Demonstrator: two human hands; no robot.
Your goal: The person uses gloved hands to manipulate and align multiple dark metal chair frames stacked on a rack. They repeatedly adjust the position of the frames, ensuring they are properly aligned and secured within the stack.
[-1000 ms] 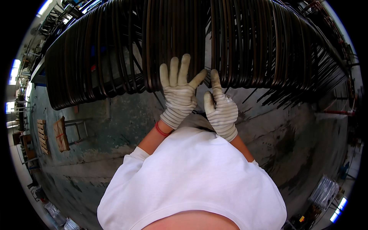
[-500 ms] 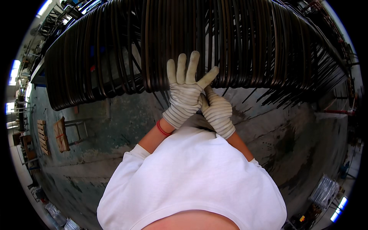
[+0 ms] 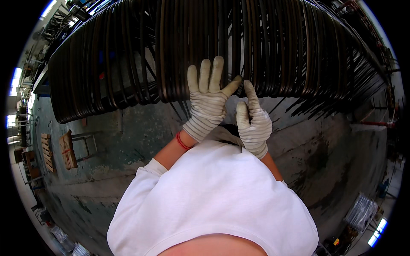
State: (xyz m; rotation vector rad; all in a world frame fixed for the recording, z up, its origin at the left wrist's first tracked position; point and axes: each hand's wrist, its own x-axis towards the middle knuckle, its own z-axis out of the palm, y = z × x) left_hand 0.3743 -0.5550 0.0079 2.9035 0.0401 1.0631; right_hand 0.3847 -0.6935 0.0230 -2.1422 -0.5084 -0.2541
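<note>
A long row of dark bent metal tubes (image 3: 176, 47) hangs side by side across the front, their rounded lower bends toward me. My left hand (image 3: 207, 104), in a striped whitish work glove, lies against the tubes with its fingers spread. Its thumb reaches right, over a narrow gap in the row. Just right of that thumb is my right hand (image 3: 255, 123), gloved alike. Its index finger points up at the bends of the tubes and its thumb stands apart; the other fingers are partly hidden. Neither hand is closed around a tube.
Thin dark rod ends (image 3: 314, 110) stick out below the row on the right. On the worn greenish floor (image 3: 128, 141) at left stand a slatted wooden pallet (image 3: 48, 151) and a brown wrapped bundle (image 3: 68, 149) beside a metal frame. A plastic-wrapped stack (image 3: 361, 212) sits at lower right.
My right hand has moved right, away from my left wrist, and its index finger and thumb have spread. My left hand has barely shifted. Some tubes right of the gap have moved slightly right.
</note>
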